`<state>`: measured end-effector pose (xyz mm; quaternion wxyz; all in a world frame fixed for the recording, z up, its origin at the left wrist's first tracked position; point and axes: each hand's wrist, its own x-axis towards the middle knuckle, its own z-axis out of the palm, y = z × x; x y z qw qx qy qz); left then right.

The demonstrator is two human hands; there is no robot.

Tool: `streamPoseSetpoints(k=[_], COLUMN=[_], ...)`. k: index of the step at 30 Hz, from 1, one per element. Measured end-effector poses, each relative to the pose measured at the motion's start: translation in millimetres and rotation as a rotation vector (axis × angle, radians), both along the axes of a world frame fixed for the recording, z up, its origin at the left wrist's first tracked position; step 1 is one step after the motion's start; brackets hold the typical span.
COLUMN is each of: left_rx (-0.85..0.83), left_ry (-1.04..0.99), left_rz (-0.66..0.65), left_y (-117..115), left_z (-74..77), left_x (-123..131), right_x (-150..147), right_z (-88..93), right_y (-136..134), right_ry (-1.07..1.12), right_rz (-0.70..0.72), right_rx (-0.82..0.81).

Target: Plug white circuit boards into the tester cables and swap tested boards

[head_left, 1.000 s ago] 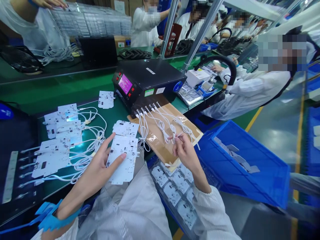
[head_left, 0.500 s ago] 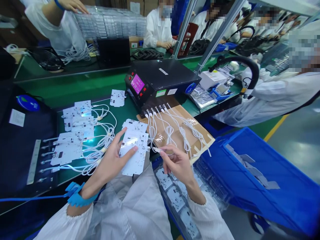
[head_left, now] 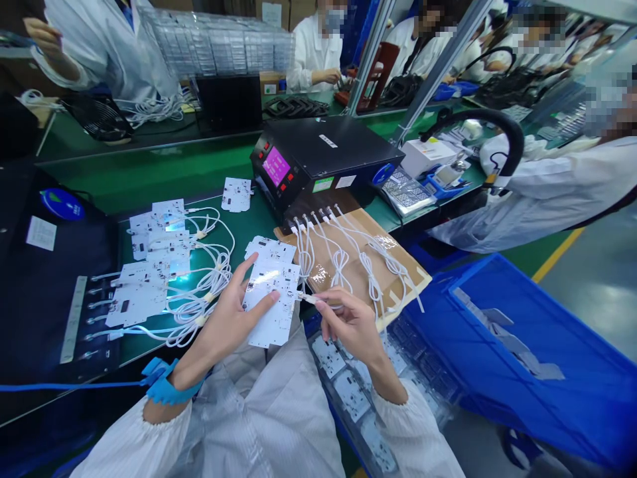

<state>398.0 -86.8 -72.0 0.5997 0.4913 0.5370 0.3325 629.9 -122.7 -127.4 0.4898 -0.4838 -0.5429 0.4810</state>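
My left hand (head_left: pixel 226 318) grips a white circuit board (head_left: pixel 273 302) by its left edge, thumb on top, over the front edge of the green bench. My right hand (head_left: pixel 348 322) pinches the plug end of a white cable (head_left: pixel 311 299) and holds it at the board's right edge. That cable is one of several white cables (head_left: pixel 348 255) that run over a taped cardboard sheet (head_left: pixel 398 262) to a black tester box (head_left: pixel 318 156) with a pink screen. A second white board (head_left: pixel 271 250) lies just behind the held one.
Several white boards with plugged cables (head_left: pixel 149 265) lie left on the bench. A blue crate (head_left: pixel 522 352) stands at right, and a clear tray of boards (head_left: pixel 348 392) sits under my right arm. A person in white sits at right; others work across the conveyor.
My right hand left the cables on the cardboard and came left with a cable plug to the board's right edge. The view shifted slightly left.
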Motion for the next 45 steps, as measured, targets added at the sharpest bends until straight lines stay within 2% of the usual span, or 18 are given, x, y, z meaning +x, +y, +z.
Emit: streamPoseSetpoints(k=[9, 16, 18, 21, 23, 26, 28, 32, 35, 40, 45], left_rx=[0.119, 0.235, 0.227, 0.196, 0.128, 0.009, 0.012, 0.075, 0.112, 0.12, 0.151], left_ry=[0.084, 0.189, 0.2, 0.156, 0.084, 0.006, 0.028, 0.061, 0.046, 0.074, 0.042], left_rz=[-0.044, -0.058, -0.066, -0.059, -0.043, -0.026, -0.043, -0.108, -0.113, -0.129, -0.155], left_y=[-0.1, -3.0, -1.8, -0.1, -0.5, -4.3, -8.2, -15.5, -19.0, -21.3, -20.6], left_z=[-6.9, -10.8, -9.8, -7.0, -5.5, -6.4, -9.2, -15.9, -18.8, -20.5, -18.6], left_x=[3.7, 6.4, 7.8, 12.5, 16.6, 21.4, 22.9, 24.2, 25.3, 24.5, 25.3], right_x=[3.4, -4.8, -4.3, 6.0, 17.5, 29.3, 26.7, 0.5, -16.6, -20.3, -21.1], right_z=[2.0, -1.6, -1.4, 4.7, 11.9, 23.7, 30.0, 34.9, 34.0, 34.8, 36.4], right_y=[0.0, 0.1, -1.8, -2.1, 2.7, 17.9, 29.3, 41.3, 40.8, 36.8, 33.9], right_ry=[-0.045, 0.006, 0.024, 0.02, 0.006, 0.091, 0.129, -0.006, -0.157, -0.425, -0.546], right_rz=[0.063, 0.001, 0.003, 0.032, -0.02, -0.225, -0.27, -0.074, 0.017, 0.017, 0.032], right_rx=[-0.015, 0.011, -0.052, -0.24, -0.32, -0.218, -0.124, -0.06, 0.067, 0.298, 0.372])
